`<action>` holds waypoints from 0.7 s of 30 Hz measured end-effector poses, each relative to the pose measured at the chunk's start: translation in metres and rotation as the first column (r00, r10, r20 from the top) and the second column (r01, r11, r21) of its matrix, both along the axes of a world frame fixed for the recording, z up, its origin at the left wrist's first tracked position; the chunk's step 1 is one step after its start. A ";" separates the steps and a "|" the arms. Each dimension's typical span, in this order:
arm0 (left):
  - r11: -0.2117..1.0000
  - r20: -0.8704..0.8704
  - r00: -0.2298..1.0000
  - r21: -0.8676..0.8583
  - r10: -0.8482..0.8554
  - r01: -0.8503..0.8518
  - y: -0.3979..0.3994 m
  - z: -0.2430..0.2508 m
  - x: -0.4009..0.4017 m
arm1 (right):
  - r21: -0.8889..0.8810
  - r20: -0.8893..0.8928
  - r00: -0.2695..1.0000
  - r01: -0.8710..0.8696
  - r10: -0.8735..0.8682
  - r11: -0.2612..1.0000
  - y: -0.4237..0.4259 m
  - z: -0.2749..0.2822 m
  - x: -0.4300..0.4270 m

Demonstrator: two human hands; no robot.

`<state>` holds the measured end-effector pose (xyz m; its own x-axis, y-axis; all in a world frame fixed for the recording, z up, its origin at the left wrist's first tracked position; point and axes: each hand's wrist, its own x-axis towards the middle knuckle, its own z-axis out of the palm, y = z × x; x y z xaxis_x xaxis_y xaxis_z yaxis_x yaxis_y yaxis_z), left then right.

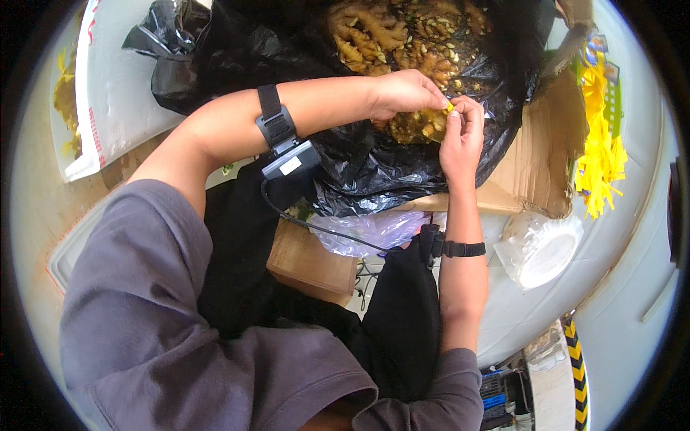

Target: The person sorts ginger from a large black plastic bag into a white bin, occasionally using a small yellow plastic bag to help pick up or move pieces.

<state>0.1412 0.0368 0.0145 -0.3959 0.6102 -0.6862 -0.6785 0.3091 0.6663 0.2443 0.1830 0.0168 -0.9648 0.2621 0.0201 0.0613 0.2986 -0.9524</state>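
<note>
Fingertips of my left hand point(408, 96) and my right hand point(464, 126) meet over a small yellow strip point(449, 107), pinched between them. Just below the hands, a clear bag edge seems to hold pieces of ginger point(412, 126); the hands partly hide it. Large ginger roots point(366, 37) and small loose pieces lie beyond, on a black plastic bag point(361, 178). This bag lines a cardboard box point(550, 145).
Yellow strips point(595, 167) hang over a green plastic basket point(613, 108) at the right. A bagged white round item point(547, 253) stands below them. A wooden block or box point(312, 261) and clear purplish plastic point(372, 231) lie between the legs. A white sack point(124, 86) is at left.
</note>
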 end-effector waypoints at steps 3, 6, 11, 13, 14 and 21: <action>1.000 -0.004 1.000 -0.010 -0.010 0.010 -0.001 -0.007 -0.003 | 0.045 -0.017 1.000 -0.008 0.009 0.999 0.001 0.002 -0.003; 0.996 0.020 0.999 -0.081 0.039 -0.037 0.003 -0.009 0.001 | 0.302 -0.082 0.996 -0.015 0.042 0.953 0.004 0.011 -0.004; 0.993 0.058 0.996 -0.102 0.069 -0.063 0.005 -0.005 0.004 | 0.468 -0.124 0.986 -0.043 0.114 0.883 0.009 0.028 -0.005; 0.997 -0.041 0.999 -0.075 0.014 -0.017 0.002 0.006 0.002 | 0.471 -0.122 0.987 -0.035 0.104 0.882 0.013 0.030 -0.005; 0.994 -0.076 0.997 -0.104 -0.030 0.022 0.003 0.010 0.001 | 0.447 -0.058 0.993 -0.070 0.107 0.892 0.016 0.032 -0.005; 0.989 -0.209 0.970 -0.101 -0.128 0.109 0.000 0.010 -0.003 | 0.480 0.089 0.990 -0.143 0.114 0.865 0.012 0.044 -0.009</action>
